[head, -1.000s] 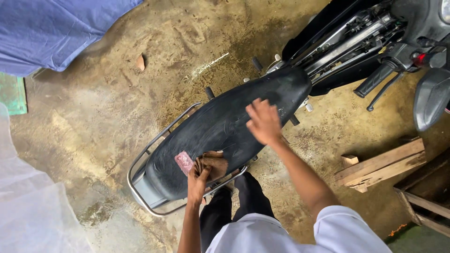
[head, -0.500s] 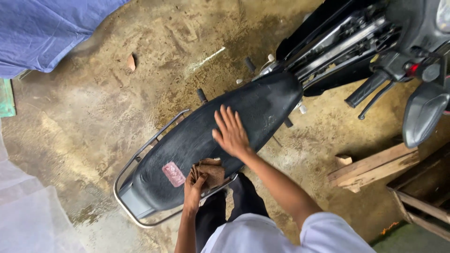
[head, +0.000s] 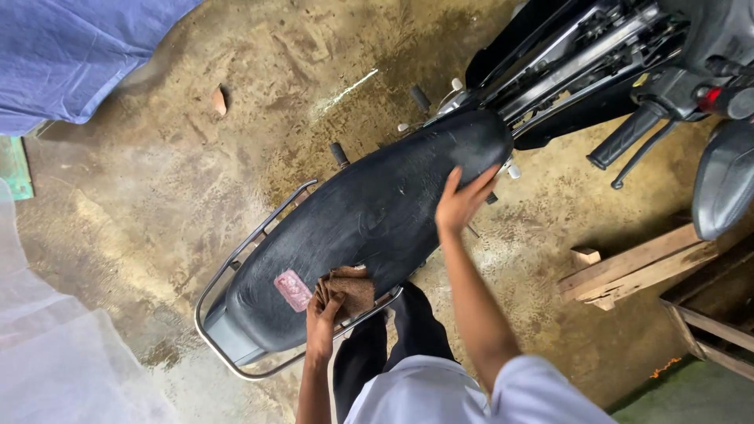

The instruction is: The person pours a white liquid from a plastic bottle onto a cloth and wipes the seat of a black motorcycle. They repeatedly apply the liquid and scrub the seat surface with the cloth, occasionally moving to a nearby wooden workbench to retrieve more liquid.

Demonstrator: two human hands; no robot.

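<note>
While the left hand [head: 320,314] gripped a brown rag [head: 345,289] at six o'clock, the right hand [head: 462,202] lay open on the black seat [head: 369,228] — firm, even wipes would have cleaned best.

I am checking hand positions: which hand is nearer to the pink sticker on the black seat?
Left. The left hand, holding a brown cloth, is right beside the pink sticker. The right hand rests far up the seat.

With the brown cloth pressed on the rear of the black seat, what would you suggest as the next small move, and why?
Probably slide the brown cloth forward along the black seat toward the right hand. The left hand holds the cloth at the seat's near rear edge, beside a pink patch, while the right hand lies flat near the front, seemingly steadying it. Pale marks show on the stretch between them.
</note>
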